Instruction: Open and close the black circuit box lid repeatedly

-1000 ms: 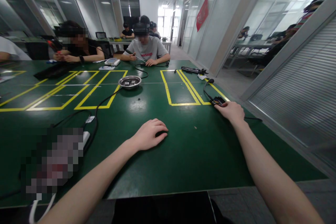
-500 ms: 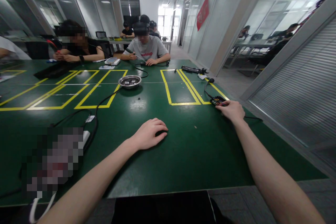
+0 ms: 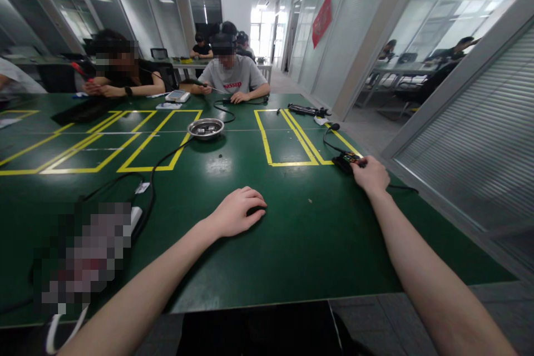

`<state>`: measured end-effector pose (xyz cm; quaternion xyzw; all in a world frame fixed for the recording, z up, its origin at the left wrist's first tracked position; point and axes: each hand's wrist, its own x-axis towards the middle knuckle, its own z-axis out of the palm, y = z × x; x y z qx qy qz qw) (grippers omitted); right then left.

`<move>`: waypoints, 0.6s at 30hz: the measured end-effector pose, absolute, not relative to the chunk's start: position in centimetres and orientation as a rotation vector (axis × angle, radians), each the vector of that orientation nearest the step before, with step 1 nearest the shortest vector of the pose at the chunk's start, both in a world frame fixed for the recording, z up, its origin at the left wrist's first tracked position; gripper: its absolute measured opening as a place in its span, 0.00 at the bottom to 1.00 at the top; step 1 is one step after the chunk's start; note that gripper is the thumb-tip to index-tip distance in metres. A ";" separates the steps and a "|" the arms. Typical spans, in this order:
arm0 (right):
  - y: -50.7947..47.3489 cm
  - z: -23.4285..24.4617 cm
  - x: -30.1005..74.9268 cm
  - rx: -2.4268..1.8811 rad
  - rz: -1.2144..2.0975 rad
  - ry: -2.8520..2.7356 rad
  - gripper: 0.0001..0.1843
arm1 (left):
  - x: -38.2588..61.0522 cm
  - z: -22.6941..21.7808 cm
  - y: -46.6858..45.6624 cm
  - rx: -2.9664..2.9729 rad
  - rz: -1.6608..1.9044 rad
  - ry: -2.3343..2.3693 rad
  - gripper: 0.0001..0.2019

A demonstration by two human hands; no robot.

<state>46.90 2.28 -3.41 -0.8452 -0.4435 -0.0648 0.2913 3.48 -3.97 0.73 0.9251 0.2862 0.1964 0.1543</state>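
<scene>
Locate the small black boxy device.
Head view, right side: the small black boxy device is touched by the right hand, at the yellow tape lines on the green tabletop.

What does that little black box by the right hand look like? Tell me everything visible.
The black box is small and looks like plastic, with yellowish bits on top too small to make out. It sits toward the right edge of the green table, by the yellow tape. The right hand has its fingers on the box's right end; a black cord reaches its far side.

Parts (image 3: pixel 212 130) in bowl (image 3: pixel 206 137) on table (image 3: pixel 300 250) | device (image 3: pixel 342 162) right of bowl | left hand (image 3: pixel 238 211) left of device
</scene>
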 end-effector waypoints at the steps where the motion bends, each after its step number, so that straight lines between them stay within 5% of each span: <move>1: 2.2 -3.4 46.6 -2.283 -0.177 -1.146 0.12 | 3.5 0.7 -4.0 2.650 0.562 0.823 0.10; 11: 1.2 -1.0 41.6 -2.257 0.116 -1.391 0.14 | 3.5 0.8 -4.0 2.644 0.559 0.830 0.10; 18: -1.5 -1.0 32.7 -1.501 0.686 -1.921 0.14 | 3.3 0.9 -4.0 2.615 0.729 0.831 0.12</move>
